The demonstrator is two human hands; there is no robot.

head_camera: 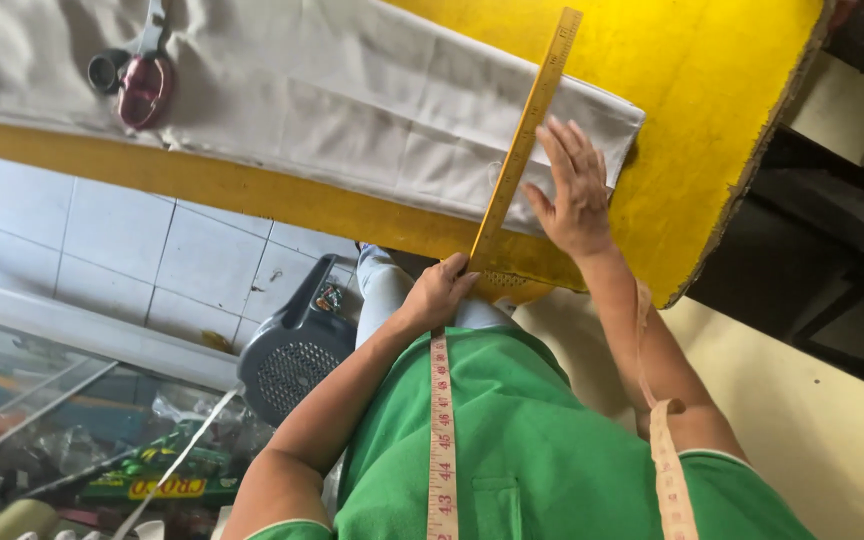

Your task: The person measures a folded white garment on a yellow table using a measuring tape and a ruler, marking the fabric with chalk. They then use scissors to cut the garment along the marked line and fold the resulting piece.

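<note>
Looking down over a green shirt (542,450), and both hands are up at the yellow tabletop (712,90). The left hand (439,292) sits at the table's near edge, fingers curled around the lower end of a long yellow ruler (525,135), gripping it. The ruler runs straight across the folded white cloth (332,110), its far end reaching the bare yellow beyond the cloth. The right hand (574,190) lies flat on the cloth just beside the ruler, fingers spread wide and pressing the fabric down near its end, not far from the table's corner. The cloth stretches away along the near edge of the table. Well off along it lies a pair of scissors with red handles (142,75), resting on the cloth, apart from both hands. A measuring tape (441,440) hangs round the neck, one strip down the chest, the other beside the right arm.
</note>
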